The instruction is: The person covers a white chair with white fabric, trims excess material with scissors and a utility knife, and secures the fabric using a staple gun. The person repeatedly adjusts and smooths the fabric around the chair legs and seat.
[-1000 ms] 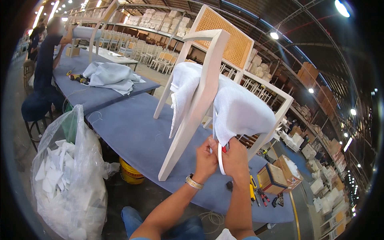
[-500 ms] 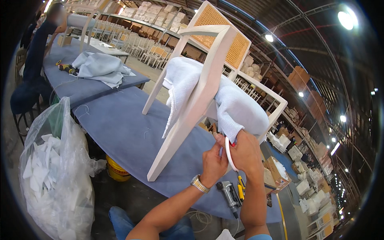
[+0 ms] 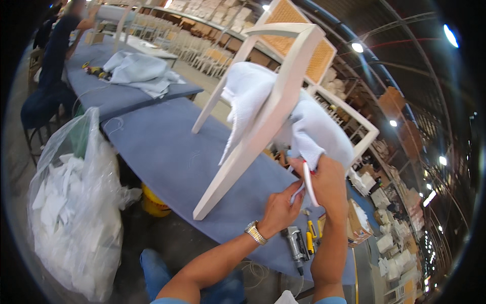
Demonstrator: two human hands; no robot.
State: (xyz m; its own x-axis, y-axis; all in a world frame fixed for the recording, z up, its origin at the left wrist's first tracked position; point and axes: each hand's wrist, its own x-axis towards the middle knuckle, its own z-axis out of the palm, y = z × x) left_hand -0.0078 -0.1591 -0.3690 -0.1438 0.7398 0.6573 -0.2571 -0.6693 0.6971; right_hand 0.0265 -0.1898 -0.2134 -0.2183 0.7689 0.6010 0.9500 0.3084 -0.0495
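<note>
A pale wooden armchair [image 3: 268,124] with a woven cane back stands tilted on the blue-covered table. Light blue fabric [image 3: 324,126] drapes over its seat, and its loose edge hangs beside the front leg. My right hand [image 3: 329,185] is closed around what looks like scissors [image 3: 309,185] with white and red handles, at that loose edge; the blades are hidden. Just below and left, my left hand [image 3: 279,210] is closed, thumb and fingers pinching a pale strip of fabric [image 3: 298,193]. A watch sits on my left wrist.
Near my right forearm lie a grey air tool [image 3: 295,248] and yellow-handled tools [image 3: 310,238]. A clear bag of white scraps [image 3: 76,213] stands at left, by a yellow bucket [image 3: 153,201]. Folded fabric [image 3: 142,73] lies on the far table [image 3: 116,101]; another person [image 3: 55,61] works there.
The view has shifted, so the chair sits higher and further right. My left hand has drawn down, away from the loose fabric edge. My right hand still grips the scissors.
</note>
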